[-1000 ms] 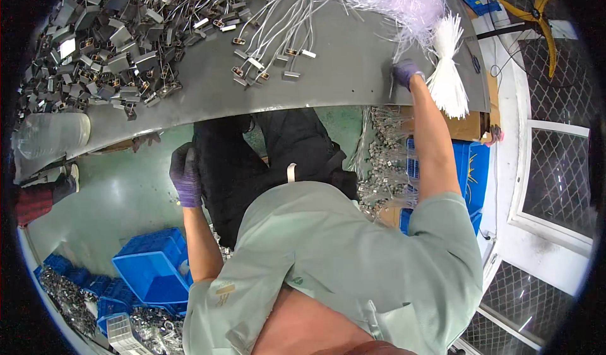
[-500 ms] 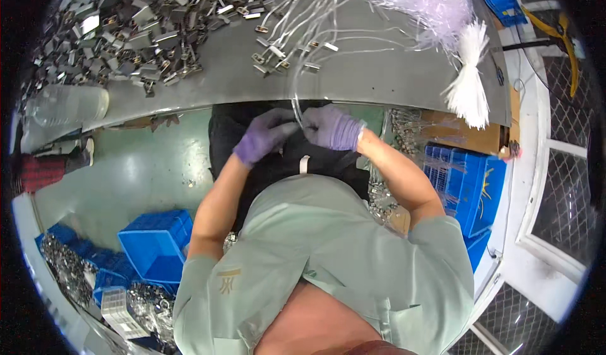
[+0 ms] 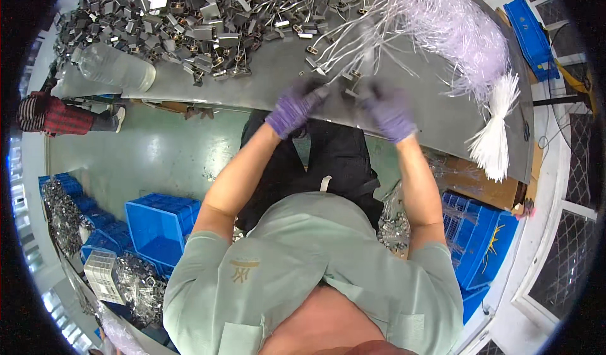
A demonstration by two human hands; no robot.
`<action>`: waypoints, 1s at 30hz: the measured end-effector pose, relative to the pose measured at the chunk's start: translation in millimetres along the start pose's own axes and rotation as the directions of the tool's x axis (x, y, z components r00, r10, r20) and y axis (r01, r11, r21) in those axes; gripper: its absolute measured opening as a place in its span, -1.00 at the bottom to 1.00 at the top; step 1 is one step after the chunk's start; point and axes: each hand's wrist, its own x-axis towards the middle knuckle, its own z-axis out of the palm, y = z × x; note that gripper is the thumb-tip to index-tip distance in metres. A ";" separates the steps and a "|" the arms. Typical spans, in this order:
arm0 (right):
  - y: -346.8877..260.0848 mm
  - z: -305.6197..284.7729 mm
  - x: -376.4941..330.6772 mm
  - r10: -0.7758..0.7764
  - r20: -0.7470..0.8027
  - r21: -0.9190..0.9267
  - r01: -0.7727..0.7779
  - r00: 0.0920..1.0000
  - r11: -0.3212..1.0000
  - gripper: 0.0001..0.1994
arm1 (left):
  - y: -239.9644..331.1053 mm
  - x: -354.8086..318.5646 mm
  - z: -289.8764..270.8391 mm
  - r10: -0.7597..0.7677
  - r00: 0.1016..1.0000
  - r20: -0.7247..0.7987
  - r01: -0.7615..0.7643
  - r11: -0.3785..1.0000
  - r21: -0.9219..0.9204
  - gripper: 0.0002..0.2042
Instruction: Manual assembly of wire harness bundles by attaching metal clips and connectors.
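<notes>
Both my hands wear purple gloves with greyish fingers and hover over the front edge of the grey table (image 3: 435, 124). My left hand (image 3: 295, 110) points its fingers inward; blur hides whether they grip anything. Opposite it, my right hand (image 3: 389, 110) is smeared by motion, its fingers by a small metal clip-like piece (image 3: 351, 92). Just beyond the hands lie white strands (image 3: 353, 47), several with small metal pieces at their ends. A large heap of dark grey metal pieces (image 3: 214, 28) covers the far left of the table.
A clear plastic bottle (image 3: 120, 68) lies at the table's left edge. To the right is a bundle of pale strands (image 3: 464, 27) with a white tied end (image 3: 495, 134). Blue crates (image 3: 158, 229) stand on the floor, and another person (image 3: 66, 115) is at far left.
My hands have moved from below the table edge up over it, and apart from each other. The strand that ran up from between them no longer shows there. The whole view has shifted.
</notes>
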 end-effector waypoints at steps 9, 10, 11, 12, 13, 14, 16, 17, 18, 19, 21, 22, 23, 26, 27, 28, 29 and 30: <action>109.8 15.9 -0.1 0.282 -0.377 0.070 -0.276 0.883 0.959 -0.71 | -3.8 100.7 -74.0 0.268 0.942 -0.204 0.149 0.213 0.966 -0.71; 122.7 20.5 -3.5 0.243 -0.286 0.006 -0.252 0.927 0.968 -0.71 | -6.2 106.6 -74.9 0.233 0.953 -0.193 0.168 0.125 0.978 -0.75; 131.2 30.5 -4.3 0.272 -0.280 0.163 -0.234 0.921 0.958 -0.74 | -8.1 112.6 -76.2 0.239 0.948 -0.211 0.167 0.191 0.967 -0.77; 139.8 35.4 -1.5 0.384 -0.208 0.265 -0.326 0.900 0.908 -0.75 | -10.6 116.3 -77.2 0.159 0.961 -0.227 0.179 0.268 0.947 -0.78; 145.3 40.4 0.8 0.350 -0.228 0.323 -0.269 0.908 0.907 -0.76 | -12.7 119.1 -78.7 0.189 0.947 -0.261 0.208 0.258 0.943 -0.80; 148.5 43.8 0.9 0.324 -0.332 0.427 -0.165 0.886 0.889 -0.78 | -15.9 119.0 -79.8 0.226 0.930 -0.289 0.224 0.274 0.935 -0.81; 149.7 46.6 3.3 0.317 -0.427 0.520 -0.057 0.847 0.852 -0.80 | -21.8 117.8 -82.4 0.145 0.962 -0.229 0.192 0.232 0.953 -0.80; 148.0 46.3 3.5 0.290 -0.465 0.510 -0.015 0.836 0.860 -0.80 | -25.0 116.1 -83.0 0.246 0.947 -0.206 0.151 0.227 0.962 -0.83; 144.9 45.6 3.5 0.229 -0.518 0.487 0.065 0.824 0.871 -0.81 | -27.6 114.8 -83.2 0.305 0.932 -0.196 0.132 0.219 0.967 -0.84; 140.7 44.1 2.1 0.258 -0.505 0.496 0.033 0.824 0.868 -0.81 | -30.4 112.1 -82.3 0.310 0.931 -0.194 0.133 0.208 0.969 -0.83; 129.7 40.2 -0.5 0.377 -0.259 0.304 -0.296 0.889 0.906 -0.78 | -32.3 108.0 -82.6 0.284 0.944 -0.168 0.111 0.206 0.972 -0.81; 123.8 36.3 -3.0 0.326 -0.288 0.301 -0.238 0.900 0.923 -0.78 | -32.5 104.7 -82.8 0.221 0.966 -0.133 0.085 0.214 0.973 -0.80; 117.3 32.3 -3.8 0.316 -0.278 0.279 -0.238 0.907 0.930 -0.75 | -32.1 100.8 -83.2 0.255 0.957 -0.139 0.087 0.202 0.975 -0.80; 94.6 18.8 2.3 0.371 -0.258 0.460 -0.225 0.892 0.859 -0.68 | -26.7 88.5 -87.6 0.193 0.963 -0.187 0.105 0.372 0.922 -0.72; 86.1 14.6 5.6 0.406 -0.255 0.618 -0.176 0.877 0.767 -0.64 | -23.9 86.1 -89.3 0.169 0.964 -0.207 0.119 0.422 0.899 -0.70; 76.7 12.2 13.6 0.382 -0.232 0.669 -0.138 0.895 0.730 -0.61 | -21.9 83.6 -89.4 0.229 0.956 -0.184 0.073 0.420 0.905 -0.66; 66.7 9.9 21.6 0.378 -0.196 0.727 -0.125 0.905 0.675 -0.58 | -18.1 85.8 -90.5 0.165 0.965 -0.202 0.111 0.439 0.891 -0.64; 54.8 11.8 25.2 0.472 -0.127 0.729 -0.241 0.872 0.641 -0.58 | -17.2 82.7 -90.1 0.195 0.954 -0.229 0.101 0.510 0.854 -0.64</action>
